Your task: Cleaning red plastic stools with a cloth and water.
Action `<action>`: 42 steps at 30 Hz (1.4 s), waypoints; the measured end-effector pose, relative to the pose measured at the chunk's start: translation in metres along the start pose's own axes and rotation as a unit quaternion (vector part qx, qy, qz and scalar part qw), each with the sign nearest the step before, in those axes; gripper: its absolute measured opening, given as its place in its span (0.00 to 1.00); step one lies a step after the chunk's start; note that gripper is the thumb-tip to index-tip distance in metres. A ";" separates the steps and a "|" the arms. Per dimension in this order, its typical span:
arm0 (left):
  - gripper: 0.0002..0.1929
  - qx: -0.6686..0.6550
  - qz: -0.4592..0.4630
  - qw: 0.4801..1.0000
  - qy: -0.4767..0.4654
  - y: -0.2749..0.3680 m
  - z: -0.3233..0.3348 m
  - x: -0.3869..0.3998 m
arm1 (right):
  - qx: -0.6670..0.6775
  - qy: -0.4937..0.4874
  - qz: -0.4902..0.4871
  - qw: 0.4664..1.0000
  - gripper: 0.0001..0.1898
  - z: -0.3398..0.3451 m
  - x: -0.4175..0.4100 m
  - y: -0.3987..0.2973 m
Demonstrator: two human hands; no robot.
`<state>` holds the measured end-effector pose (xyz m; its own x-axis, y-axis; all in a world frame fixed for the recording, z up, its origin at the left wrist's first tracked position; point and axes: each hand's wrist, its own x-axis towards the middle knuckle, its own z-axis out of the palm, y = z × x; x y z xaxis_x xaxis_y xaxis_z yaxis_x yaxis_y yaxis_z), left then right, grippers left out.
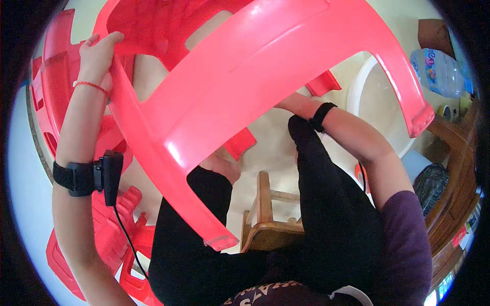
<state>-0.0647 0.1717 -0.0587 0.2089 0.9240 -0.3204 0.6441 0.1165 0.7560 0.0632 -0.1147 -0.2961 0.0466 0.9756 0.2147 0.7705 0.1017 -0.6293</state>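
A large red plastic chair (237, 76) is tilted before me, its legs spread towards me. My left hand (97, 55) is shut on the chair's edge at the upper left, with the thumb over the rim. My right hand (294, 104) reaches beneath the chair. Its fingers are hidden behind the broad red panel, so I cannot tell what they hold or touch. One leg end (222, 241) of the chair hangs over my lap, and another leg end (421, 118) points down at the right.
More red plastic chairs (57, 76) stand at the left, with red plastic parts (111, 225) below them. Between my legs is a wooden stool (273, 233). A white round basin (358, 88), a plastic water bottle (440, 72) and brown wooden furniture (453, 168) are at the right.
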 end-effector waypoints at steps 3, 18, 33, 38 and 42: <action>0.41 -0.041 0.019 0.999 -0.007 -0.004 0.000 0.012 | -0.037 0.006 -0.044 0.998 0.20 0.008 0.006 -0.007; 0.39 0.022 -0.014 0.998 0.052 -0.010 0.004 0.015 | -0.159 0.085 -0.171 0.969 0.05 0.031 -0.015 -0.019; 0.38 -0.006 0.021 0.998 0.054 -0.010 -0.002 0.011 | -0.074 0.009 0.100 0.992 0.06 0.036 -0.024 0.015; 0.37 -0.020 0.031 0.999 0.027 -0.005 0.009 0.018 | -0.035 0.023 -0.103 0.994 0.07 0.117 -0.013 -0.006; 0.37 0.003 0.020 0.999 0.036 -0.009 0.001 0.011 | 0.068 -0.026 -0.039 0.997 0.08 0.095 -0.002 -0.004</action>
<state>-0.0669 0.1807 -0.0697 0.1808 0.9520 -0.2470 0.6405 0.0766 0.7642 -0.0005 -0.0981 -0.3650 -0.0456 0.9719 0.2309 0.6764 0.2001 -0.7089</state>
